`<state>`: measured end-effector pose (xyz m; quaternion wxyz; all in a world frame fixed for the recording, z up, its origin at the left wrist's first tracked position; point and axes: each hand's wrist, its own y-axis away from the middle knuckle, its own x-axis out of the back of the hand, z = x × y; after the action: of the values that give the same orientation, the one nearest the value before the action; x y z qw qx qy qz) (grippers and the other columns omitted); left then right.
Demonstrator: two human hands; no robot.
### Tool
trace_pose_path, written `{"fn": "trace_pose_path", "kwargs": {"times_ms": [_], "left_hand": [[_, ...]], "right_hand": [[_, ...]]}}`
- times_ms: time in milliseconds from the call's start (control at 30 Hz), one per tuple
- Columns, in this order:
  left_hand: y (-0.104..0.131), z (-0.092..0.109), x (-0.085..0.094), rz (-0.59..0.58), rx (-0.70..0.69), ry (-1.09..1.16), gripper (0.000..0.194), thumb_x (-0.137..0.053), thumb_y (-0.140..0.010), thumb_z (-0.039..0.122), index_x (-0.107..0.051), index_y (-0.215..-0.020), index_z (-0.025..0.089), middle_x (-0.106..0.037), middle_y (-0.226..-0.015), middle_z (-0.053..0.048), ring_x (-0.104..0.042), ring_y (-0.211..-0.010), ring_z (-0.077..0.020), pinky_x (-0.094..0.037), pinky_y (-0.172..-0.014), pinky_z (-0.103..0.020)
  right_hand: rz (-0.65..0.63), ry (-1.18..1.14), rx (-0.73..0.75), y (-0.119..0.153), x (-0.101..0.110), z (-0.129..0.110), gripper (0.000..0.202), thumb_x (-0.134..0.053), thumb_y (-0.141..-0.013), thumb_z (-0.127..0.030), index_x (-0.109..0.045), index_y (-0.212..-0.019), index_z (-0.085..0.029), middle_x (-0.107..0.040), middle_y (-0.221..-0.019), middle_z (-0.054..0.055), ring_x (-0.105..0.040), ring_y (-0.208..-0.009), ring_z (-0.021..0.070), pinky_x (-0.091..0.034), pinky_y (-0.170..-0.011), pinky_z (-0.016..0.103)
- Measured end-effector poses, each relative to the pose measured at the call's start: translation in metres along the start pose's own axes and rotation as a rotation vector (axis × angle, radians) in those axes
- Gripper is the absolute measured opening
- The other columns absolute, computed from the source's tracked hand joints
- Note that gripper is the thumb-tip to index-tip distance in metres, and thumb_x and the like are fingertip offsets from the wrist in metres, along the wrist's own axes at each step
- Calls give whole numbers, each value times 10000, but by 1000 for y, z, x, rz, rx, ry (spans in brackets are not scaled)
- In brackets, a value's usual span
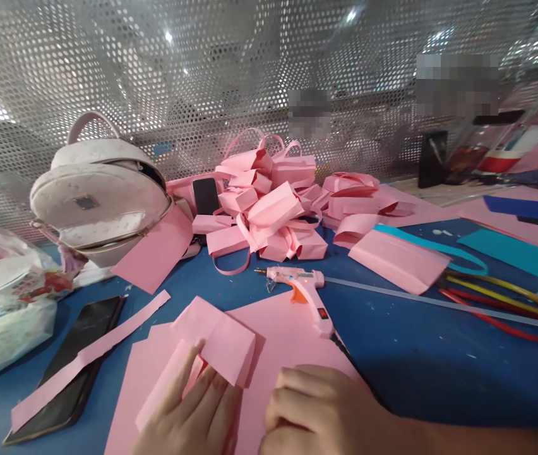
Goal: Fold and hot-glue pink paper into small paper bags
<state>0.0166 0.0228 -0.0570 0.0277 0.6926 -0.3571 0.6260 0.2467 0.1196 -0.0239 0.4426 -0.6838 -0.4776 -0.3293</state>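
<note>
My left hand (193, 407) grips a folded pink paper bag (228, 344). Its index finger lies along the outside, and the other fingers reach into the bag's opening. Beside it, my right hand (314, 407) is closed in a fist; whatever it holds, if anything, is hidden. Both hands are over flat pink paper sheets (288, 335). Just beyond them a pink glue gun (304, 287) with an orange trigger lies on its side, a long clear glue stick (401, 294) running out of its back.
Behind stand piled pink paper bags (273, 212), a white backpack (103, 189) and a perforated metal screen (231, 69). On the left, a pink paper strip (93, 354) crosses a dark phone (79, 341) near plastic packets (8, 335). Coloured strips (529, 294) lie right on the blue table (439, 373).
</note>
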Motion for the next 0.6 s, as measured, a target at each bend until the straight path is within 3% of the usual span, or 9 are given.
{"fn": "trace_pose_path", "kwargs": {"times_ms": [133, 267, 333, 467, 600], "left_hand": [[7, -6, 4, 62, -42, -18, 308, -377, -1006, 105, -668, -1004, 203, -766, -957, 3, -709, -1070, -162, -142, -1295, -457], [10, -11, -1, 79, -57, 6, 318, -381, -1010, 104, -690, -1012, 180, -783, -1076, -25, -726, -1075, -157, -418, -1169, -274], [11, -15, -7, 128, -43, 83, 338, -363, -1031, 134, -698, -1047, 172, -784, -1090, -49, -734, -1061, -168, -517, -1074, -258], [7, -26, -11, 88, -94, 264, 347, -360, -1055, 159, -694, -1148, 162, -771, -1155, -92, -708, -1145, -185, -541, -1069, -335], [-7, -38, 11, 211, -215, 364, 352, -376, -1052, 138, -723, -995, 127, -808, -988, -101, -758, -1015, -185, -575, -1026, -335]], "right_hand": [[58, -75, -20, 0, 7, -2, 287, -410, -1034, -206, -661, -894, -208, -683, -810, 13, -555, -713, 160, -406, -658, 296], [163, -181, -111, 0, 12, -4, 249, -418, -1012, -179, -642, -909, -211, -664, -766, 7, -568, -707, 148, -426, -697, 283], [238, -221, -148, -1, 13, -4, 256, -406, -1016, -173, -628, -894, -210, -650, -741, 8, -568, -696, 148, -433, -710, 284], [273, -306, -200, -1, 11, -3, 246, -418, -994, -154, -623, -870, -210, -645, -735, 4, -585, -704, 148, -458, -730, 279], [269, -357, -210, -3, 15, -5, 223, -440, -983, -153, -634, -899, -224, -637, -757, 3, -603, -728, 152, -477, -732, 269]]}}
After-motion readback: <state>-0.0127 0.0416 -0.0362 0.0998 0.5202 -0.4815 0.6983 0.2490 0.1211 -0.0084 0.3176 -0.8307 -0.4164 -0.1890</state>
